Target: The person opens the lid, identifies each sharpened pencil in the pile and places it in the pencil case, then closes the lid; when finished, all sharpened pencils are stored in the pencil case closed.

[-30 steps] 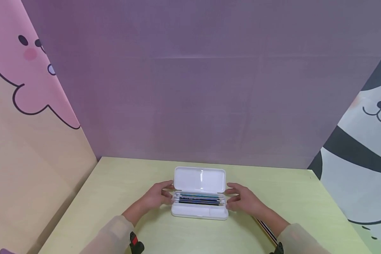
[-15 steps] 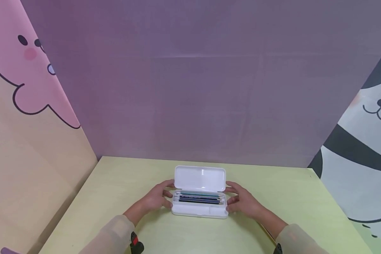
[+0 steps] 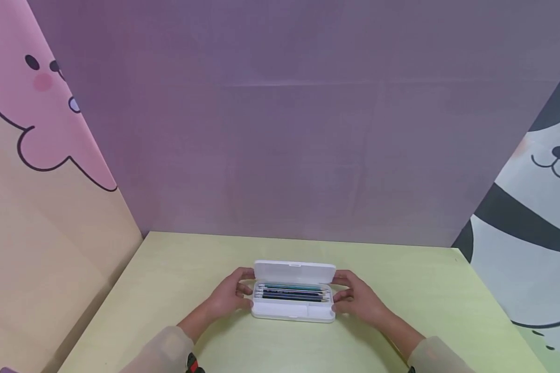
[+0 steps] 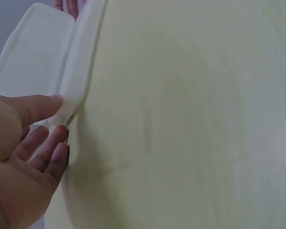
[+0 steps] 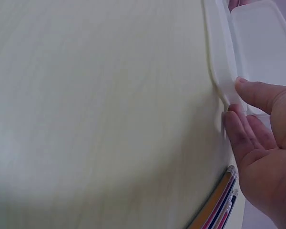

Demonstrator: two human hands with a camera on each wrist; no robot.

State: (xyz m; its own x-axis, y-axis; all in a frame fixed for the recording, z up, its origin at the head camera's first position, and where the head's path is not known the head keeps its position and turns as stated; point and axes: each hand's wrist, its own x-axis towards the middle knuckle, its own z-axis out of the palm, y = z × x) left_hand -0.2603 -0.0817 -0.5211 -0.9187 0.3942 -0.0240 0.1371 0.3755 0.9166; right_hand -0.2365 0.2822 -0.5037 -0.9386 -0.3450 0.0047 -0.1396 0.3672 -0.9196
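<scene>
A white plastic pencil case (image 3: 280,311) lies on the table in the head view, its hinged lid (image 3: 295,271) raised at the back and tilted partway over. Several dark blue and teal pencils (image 3: 293,296) lie side by side in the base. My left hand (image 3: 225,296) holds the case's left end, thumb at the base and forefinger up by the lid. At the opposite end my right hand (image 3: 361,300) holds it the same way. Both wrist views show the thumb (image 4: 38,107) against the base's end wall; part of the other fingers is hidden behind the case.
More pencils (image 5: 219,202) lie on the pale wooden table (image 3: 191,264) beneath the right forearm, mostly covered by it in the head view. A purple wall (image 3: 284,155) stands behind the table, with cartoon-printed panels on the left and right.
The lid has swung forward from its leaned-back position, so its outer edge now tilts towards me. The hands have stayed at the ends, with the forefingers moving along with the lid.
</scene>
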